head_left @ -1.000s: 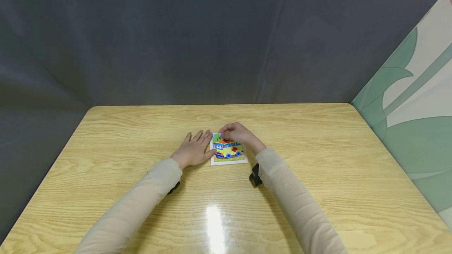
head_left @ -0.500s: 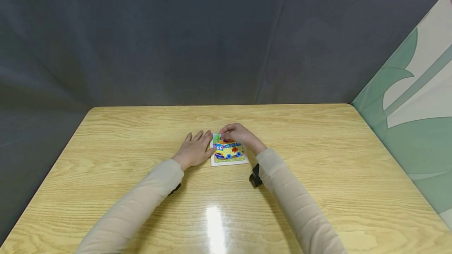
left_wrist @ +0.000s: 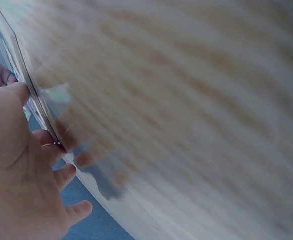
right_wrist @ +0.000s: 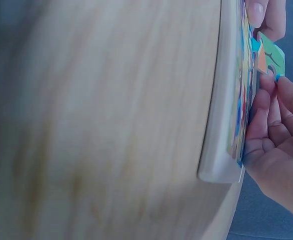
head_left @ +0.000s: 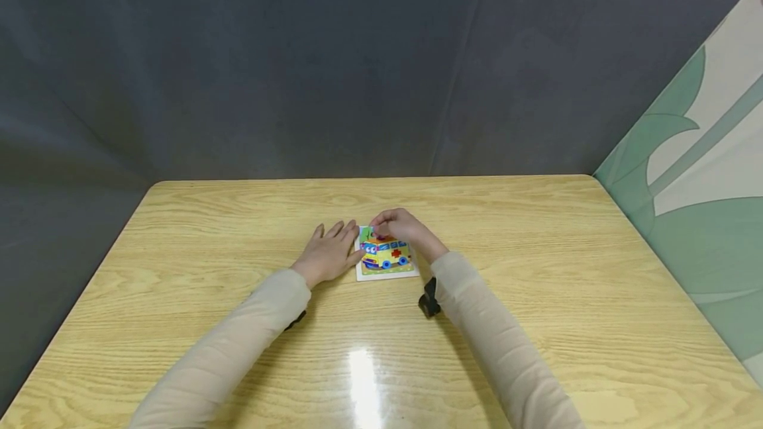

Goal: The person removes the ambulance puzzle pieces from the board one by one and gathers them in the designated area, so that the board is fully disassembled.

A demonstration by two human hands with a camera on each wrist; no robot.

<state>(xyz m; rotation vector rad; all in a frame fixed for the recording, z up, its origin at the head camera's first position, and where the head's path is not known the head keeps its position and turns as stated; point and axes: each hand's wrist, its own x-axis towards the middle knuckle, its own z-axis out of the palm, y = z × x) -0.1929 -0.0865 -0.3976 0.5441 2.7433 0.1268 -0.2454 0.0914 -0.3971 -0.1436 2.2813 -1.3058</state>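
Note:
A square jigsaw puzzle board [head_left: 387, 277] with a white rim and a yellow ambulance picture lies on the table. My left hand [head_left: 326, 257] rests along its left edge, fingers spread and fairly straight, with the thumb reaching onto the picture. In the left wrist view, the left fingers touch the board's edge. Over the board's upper part, my right hand [head_left: 406, 227] pinches a green and orange puzzle piece [right_wrist: 275, 54] between thumb and fingers. The right wrist view shows this piece tilted up from the board's surface. The right fingers hide the picture's upper right corner in the head view.
The wood-grain table [head_left: 524, 270] extends on all sides of the board, with a bright light reflection near the front. A dark curtain [head_left: 310, 71] hangs behind the far edge. A green and white patterned panel [head_left: 709, 184] stands at the right.

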